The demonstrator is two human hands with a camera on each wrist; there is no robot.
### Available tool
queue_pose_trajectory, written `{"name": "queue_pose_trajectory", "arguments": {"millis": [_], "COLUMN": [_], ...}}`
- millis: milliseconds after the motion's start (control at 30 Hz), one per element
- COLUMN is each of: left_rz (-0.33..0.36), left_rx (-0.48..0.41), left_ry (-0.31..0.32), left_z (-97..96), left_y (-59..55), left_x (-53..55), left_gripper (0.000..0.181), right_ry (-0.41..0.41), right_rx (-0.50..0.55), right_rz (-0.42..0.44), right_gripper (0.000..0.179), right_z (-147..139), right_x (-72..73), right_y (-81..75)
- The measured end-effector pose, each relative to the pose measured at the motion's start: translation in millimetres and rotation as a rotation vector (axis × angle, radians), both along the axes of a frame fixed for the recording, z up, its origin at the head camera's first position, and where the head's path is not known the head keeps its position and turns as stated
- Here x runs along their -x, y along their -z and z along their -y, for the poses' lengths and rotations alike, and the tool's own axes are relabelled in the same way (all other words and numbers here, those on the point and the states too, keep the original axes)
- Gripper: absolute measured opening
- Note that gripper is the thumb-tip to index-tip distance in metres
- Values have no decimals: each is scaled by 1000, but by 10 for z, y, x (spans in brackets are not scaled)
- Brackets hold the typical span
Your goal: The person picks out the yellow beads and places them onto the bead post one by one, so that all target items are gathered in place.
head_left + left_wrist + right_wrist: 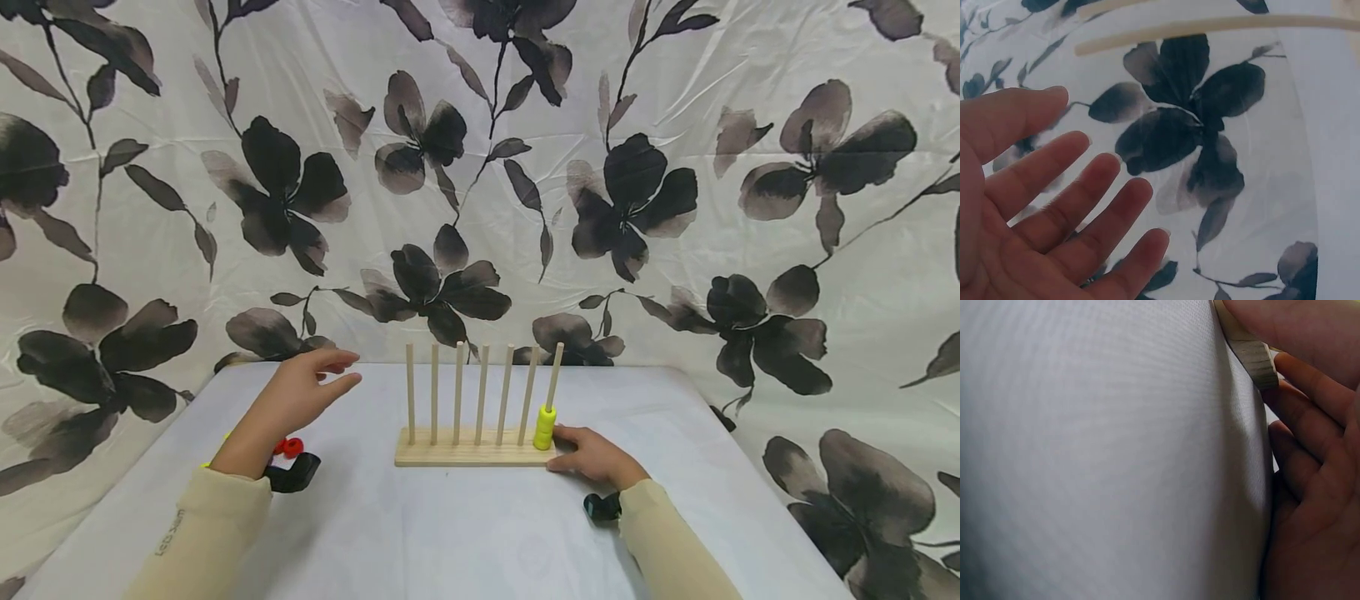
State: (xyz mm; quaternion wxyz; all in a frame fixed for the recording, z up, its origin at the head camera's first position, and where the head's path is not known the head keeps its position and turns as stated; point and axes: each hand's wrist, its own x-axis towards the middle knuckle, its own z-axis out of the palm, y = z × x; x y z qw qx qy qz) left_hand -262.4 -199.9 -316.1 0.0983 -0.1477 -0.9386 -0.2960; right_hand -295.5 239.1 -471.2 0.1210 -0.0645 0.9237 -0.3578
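A wooden peg rack [465, 457] with a row of several upright pegs stands on the white table. Yellow beads [544, 428] are stacked at the bottom of its rightmost peg. My right hand [596, 458] holds the right end of the base, thumb at the front and fingers behind; in the right wrist view the base's end [1259, 365] lies between thumb and fingers. Up in the air left of the rack is my left hand [306, 390], with nothing in it. Its fingers [1100, 215] are spread and loosely bent in the left wrist view, near a peg [1222, 29].
Red beads [293, 447] lie on the table [450, 533] behind my left wrist, partly hidden, with a bit of yellow showing beside the sleeve. A black device [294, 473] is on each wrist. A floral cloth [420, 208] hangs behind the table.
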Motion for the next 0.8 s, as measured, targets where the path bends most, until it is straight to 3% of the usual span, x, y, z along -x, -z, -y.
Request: {"name": "queue_pose_trajectory", "arguments": {"millis": [167, 800], "left_rz": [42, 150], "left_rx": [42, 116], "left_ry": [-42, -63], "left_z": [136, 621], "left_y": [66, 311], "left_x": [-38, -135], "left_gripper": [53, 57], "right_ry": [-2, -16], "right_rx": [-17, -22], "right_rz": [-7, 13], "right_gripper": [80, 78], "right_z": [6, 9], "right_x": [-3, -13], "right_y": [-16, -25]}}
